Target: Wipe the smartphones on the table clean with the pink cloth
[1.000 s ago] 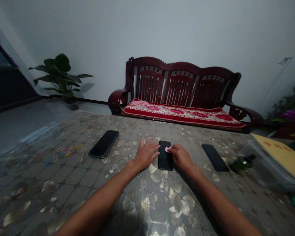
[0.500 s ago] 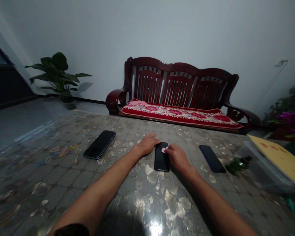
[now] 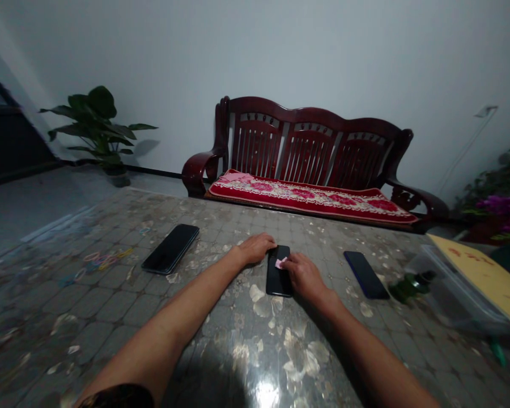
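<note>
A black smartphone (image 3: 279, 281) lies flat on the patterned table in front of me, its screen facing up. My left hand (image 3: 255, 248) rests beside its upper left edge, fingers closed together and the tips against the phone. From the other side my right hand (image 3: 305, 273) pinches a small pink piece of cloth or paper (image 3: 280, 263) and presses it on the screen. Whether the pink piece is cloth or paper cannot be made out.
Another black phone (image 3: 171, 249) lies to the left, near some coloured rubber bands (image 3: 106, 259). On the right are a dark blue phone (image 3: 366, 275), a green bottle (image 3: 410, 286) and a clear plastic box (image 3: 454, 289) under a yellow sheet (image 3: 484, 272). A wooden bench (image 3: 308, 153) stands behind the table.
My left hand's fingers were spread and are now drawn together at the phone's edge. My right hand has shifted the pink piece slightly left and down on the screen.
</note>
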The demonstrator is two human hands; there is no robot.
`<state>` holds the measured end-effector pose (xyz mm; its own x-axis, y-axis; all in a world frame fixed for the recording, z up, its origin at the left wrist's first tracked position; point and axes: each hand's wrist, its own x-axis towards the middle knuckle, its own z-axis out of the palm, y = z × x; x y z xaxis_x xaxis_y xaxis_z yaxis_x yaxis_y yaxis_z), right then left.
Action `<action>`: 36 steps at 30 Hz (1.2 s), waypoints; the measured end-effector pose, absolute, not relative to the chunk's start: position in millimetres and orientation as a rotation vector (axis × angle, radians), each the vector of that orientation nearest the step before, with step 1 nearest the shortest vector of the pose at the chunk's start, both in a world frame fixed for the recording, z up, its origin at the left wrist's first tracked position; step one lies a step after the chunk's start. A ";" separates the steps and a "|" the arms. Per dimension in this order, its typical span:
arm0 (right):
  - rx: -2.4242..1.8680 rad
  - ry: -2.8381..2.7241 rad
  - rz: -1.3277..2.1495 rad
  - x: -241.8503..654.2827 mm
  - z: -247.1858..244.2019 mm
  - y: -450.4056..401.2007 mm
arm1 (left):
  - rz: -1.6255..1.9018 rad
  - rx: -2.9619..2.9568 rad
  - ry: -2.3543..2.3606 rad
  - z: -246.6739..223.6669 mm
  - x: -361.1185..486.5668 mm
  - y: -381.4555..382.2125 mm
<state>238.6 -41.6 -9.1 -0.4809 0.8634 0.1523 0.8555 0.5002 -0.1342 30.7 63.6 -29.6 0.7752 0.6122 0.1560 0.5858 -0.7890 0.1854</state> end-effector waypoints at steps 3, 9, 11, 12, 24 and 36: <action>-1.454 -2.555 0.071 234.4 -7.8 -44.2 | 0.307 2.837 0.953 -29.7 29.8 66.5; -1.180 -2.673 0.096 243.1 -11.6 -74.9 | 0.367 2.819 0.953 -36.4 25.5 67.2; -1.203 -2.660 0.102 245.8 -12.4 -70.1 | 0.387 2.819 0.946 -37.6 24.8 67.3; -1.247 -2.641 0.105 246.1 -12.3 -63.7 | 0.385 2.821 0.942 -37.8 24.7 67.5; -1.212 -2.683 0.115 232.4 -9.3 -59.2 | 0.377 2.805 0.984 -39.5 26.3 67.2; -1.491 -2.545 0.005 218.7 -11.0 -5.5 | 0.389 2.788 0.945 -39.2 24.6 68.0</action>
<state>218.7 -5.5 -11.0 -0.4753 0.8646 0.1630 0.8640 0.4936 -0.0991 24.6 68.0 -39.2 0.7649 0.6157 0.1893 0.5708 -0.7841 0.2438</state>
